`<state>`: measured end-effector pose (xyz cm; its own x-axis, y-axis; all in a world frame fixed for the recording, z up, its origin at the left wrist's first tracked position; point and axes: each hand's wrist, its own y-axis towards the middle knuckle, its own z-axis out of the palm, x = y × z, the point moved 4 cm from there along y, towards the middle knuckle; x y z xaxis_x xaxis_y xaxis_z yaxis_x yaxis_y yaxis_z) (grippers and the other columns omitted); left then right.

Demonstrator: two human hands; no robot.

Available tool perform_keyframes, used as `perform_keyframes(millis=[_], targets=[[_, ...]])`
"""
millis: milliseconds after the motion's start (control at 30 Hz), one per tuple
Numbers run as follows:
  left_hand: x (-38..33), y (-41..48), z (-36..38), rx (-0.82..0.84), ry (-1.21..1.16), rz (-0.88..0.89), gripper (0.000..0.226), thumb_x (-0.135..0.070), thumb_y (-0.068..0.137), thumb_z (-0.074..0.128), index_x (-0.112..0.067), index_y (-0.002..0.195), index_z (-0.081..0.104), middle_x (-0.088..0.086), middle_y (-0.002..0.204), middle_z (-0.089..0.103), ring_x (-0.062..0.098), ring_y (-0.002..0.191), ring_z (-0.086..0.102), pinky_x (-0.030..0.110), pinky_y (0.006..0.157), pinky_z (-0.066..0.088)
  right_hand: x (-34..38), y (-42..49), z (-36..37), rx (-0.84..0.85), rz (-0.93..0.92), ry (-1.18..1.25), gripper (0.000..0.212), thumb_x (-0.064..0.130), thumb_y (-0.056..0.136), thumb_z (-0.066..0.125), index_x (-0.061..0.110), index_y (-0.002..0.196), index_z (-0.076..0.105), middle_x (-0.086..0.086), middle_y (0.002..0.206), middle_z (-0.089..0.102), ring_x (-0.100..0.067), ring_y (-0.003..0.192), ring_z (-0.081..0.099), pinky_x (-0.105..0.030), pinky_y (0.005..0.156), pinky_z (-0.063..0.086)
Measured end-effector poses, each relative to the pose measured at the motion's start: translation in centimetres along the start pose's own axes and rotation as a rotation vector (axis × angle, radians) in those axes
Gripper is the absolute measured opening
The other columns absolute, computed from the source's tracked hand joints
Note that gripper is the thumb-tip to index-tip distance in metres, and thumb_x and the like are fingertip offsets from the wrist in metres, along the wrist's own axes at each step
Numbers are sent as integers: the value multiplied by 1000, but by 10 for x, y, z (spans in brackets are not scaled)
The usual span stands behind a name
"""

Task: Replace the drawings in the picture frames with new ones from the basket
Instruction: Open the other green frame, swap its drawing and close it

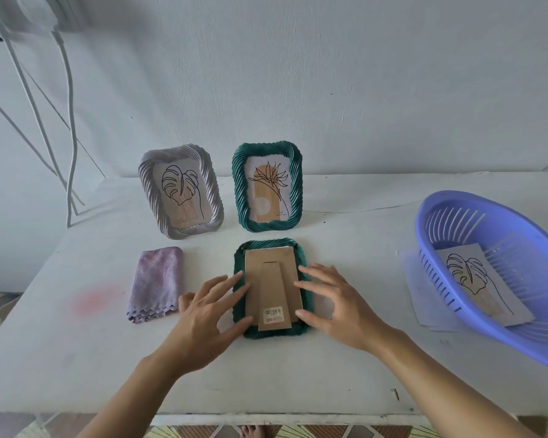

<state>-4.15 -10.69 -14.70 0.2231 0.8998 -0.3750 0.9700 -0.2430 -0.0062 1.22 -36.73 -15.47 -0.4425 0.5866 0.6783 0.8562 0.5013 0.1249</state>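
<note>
Now the face-down green frame (272, 334) hides its drawing; left hand (208, 306) and right hand (336, 306) rest straight fingers (231, 281) on it.

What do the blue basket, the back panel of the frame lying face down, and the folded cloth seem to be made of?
The blue basket: probably moulded plastic; smooth, slightly glossy, with slotted walls.
The back panel: brown cardboard or thin fibreboard; matte, plain surface.
The folded cloth: soft lilac fabric, perhaps microfibre; fuzzy surface, scalloped edge.

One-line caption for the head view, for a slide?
Left hand and right hand rest on the face-down green frame, cardboard backing up; a drawing lies in the basket.
</note>
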Motion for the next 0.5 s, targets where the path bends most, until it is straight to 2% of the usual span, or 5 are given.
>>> perform_keyframes(millis=[67,167,500], targets=[[-2,-4,4,17,18,14,70,-75,90,32,-46,154,23,-36,158,11,-3,147,8,39,107,20,0,-2,1,13,-20,-3,56,56,87,66,33,137,55,20,156,31,6,147,14,-27,123,-2],[-2,-4,5,19,39,5,70,-73,91,33,-45,155,22,-36,158,11,-3,147,7,42,107,20,0,-1,1,16,-32,-18,59,56,84,68,31,136,55,19,156,31,6,147,15,-24,122,-5],[-6,-7,11,-12,48,-12,64,-68,96,20,-42,155,26,-33,160,9,0,149,7,46,107,18,-1,-1,7,-47,-35,-65,53,56,85,63,27,129,62,18,151,42,2,146,21,-31,124,6]])
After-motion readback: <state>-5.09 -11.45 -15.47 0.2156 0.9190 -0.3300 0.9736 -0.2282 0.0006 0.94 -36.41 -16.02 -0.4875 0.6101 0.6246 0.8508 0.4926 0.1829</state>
